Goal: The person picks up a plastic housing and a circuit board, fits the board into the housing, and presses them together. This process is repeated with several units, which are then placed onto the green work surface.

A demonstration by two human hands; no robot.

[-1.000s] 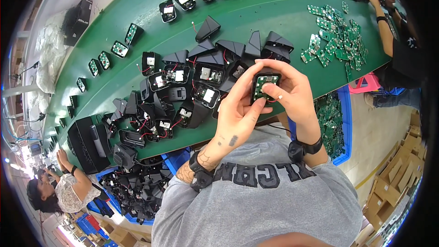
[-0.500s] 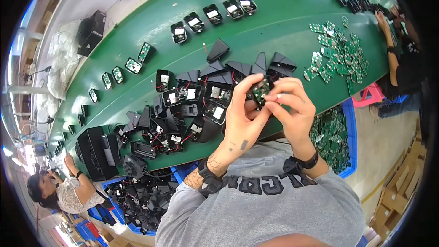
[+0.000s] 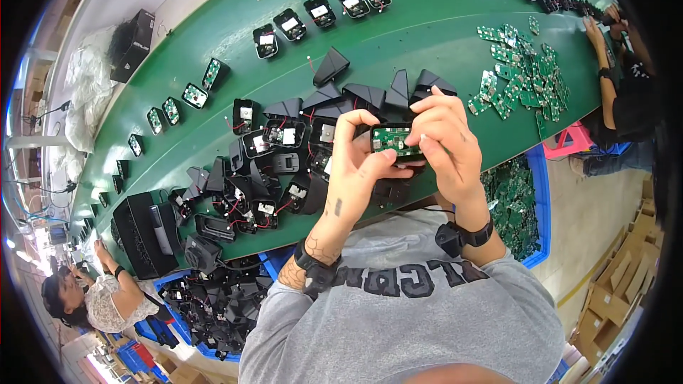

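A small black plastic housing with a green circuit board (image 3: 390,139) inside it is held above the near edge of the table, board side up. My left hand (image 3: 353,174) is closed round its left side, the thumb pressing on the lower rim. At the right end of the board, the thumb and fingertips of my right hand (image 3: 453,149) are closed against the housing; they hide that end. Just beyond and left of my hands lie several black wedge-shaped housings (image 3: 332,66), and open ones (image 3: 283,134) with white parts and red wires.
Loose green boards (image 3: 523,75) are heaped at the right. Housings with boards (image 3: 194,95) form a row along the far side. A black box (image 3: 142,235) stands at the left. Blue bins (image 3: 544,231) flank me below the table. Other people work at both ends.
The housing has been turned from a steep tilt to nearly level, so more of the board shows. My right fingers have moved to its right end. The whole view has shifted slightly.
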